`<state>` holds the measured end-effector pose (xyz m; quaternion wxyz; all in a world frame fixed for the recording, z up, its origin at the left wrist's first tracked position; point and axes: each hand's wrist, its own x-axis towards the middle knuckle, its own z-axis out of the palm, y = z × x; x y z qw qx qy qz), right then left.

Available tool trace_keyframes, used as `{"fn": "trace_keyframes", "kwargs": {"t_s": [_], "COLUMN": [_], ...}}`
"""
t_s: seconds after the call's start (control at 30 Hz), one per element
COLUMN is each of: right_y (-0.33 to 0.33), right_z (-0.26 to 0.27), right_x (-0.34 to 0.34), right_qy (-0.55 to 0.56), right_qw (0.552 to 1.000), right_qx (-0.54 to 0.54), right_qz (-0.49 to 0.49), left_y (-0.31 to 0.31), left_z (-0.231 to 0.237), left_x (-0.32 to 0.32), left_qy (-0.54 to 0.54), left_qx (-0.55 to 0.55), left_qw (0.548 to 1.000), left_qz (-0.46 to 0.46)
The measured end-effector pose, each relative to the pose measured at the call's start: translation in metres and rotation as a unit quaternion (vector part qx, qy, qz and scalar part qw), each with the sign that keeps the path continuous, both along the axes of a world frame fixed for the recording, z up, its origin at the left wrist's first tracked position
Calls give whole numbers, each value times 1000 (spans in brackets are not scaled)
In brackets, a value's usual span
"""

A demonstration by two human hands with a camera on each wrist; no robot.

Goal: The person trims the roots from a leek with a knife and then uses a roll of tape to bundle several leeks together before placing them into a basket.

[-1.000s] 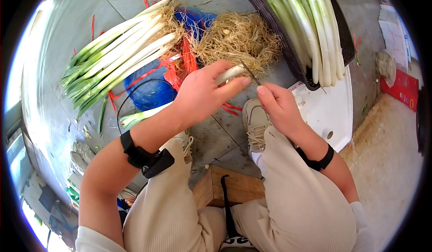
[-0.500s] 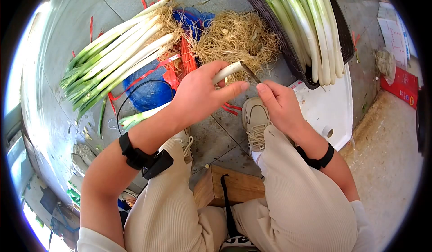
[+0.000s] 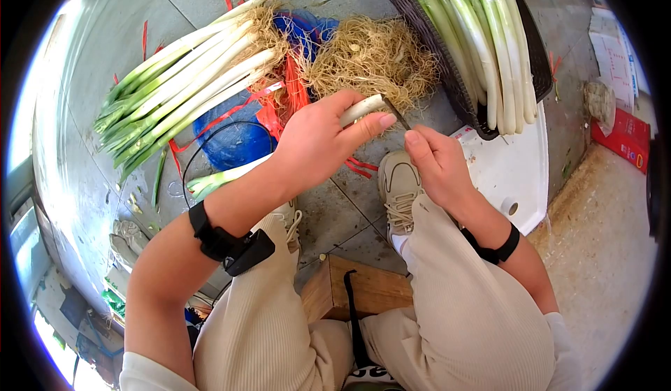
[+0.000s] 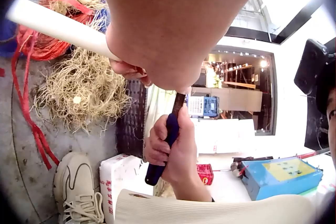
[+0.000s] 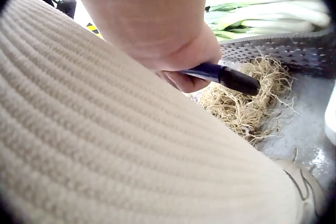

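Note:
My left hand grips a large green onion near its root end, the thumb lying along the stalk. The white shank also shows in the left wrist view. My right hand holds a knife, fingers curled round its blue handle. The dark blade meets the pale cut end of the green onion, just past the left thumb. In the right wrist view the handle juts out from the hand, with the blade hidden.
A pile of trimmed roots lies on the floor below the hands. At left rests a bundle of green onions by blue and red plastic. A dark woven basket of green onions stands at right, beside a white tray.
The left hand and green onion have shifted slightly. The knife stays at the onion's end, which shows barer and paler now than a second ago.

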<state>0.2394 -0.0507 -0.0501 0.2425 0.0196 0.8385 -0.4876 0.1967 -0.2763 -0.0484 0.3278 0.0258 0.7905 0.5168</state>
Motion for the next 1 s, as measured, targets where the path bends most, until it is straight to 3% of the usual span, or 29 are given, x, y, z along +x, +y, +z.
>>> {"fn": "trace_keyframes", "kwargs": {"t_s": [1.0], "right_y": [-4], "right_z": [5], "right_x": [-3], "right_qy": [23], "right_qw": [999], "right_qx": [46], "right_qz": [15], "left_y": [1], "left_z": [-2], "left_x": [-1], "left_qy": [16], "left_qx": [-45], "left_qw": [999], "left_qz": [-14]}}
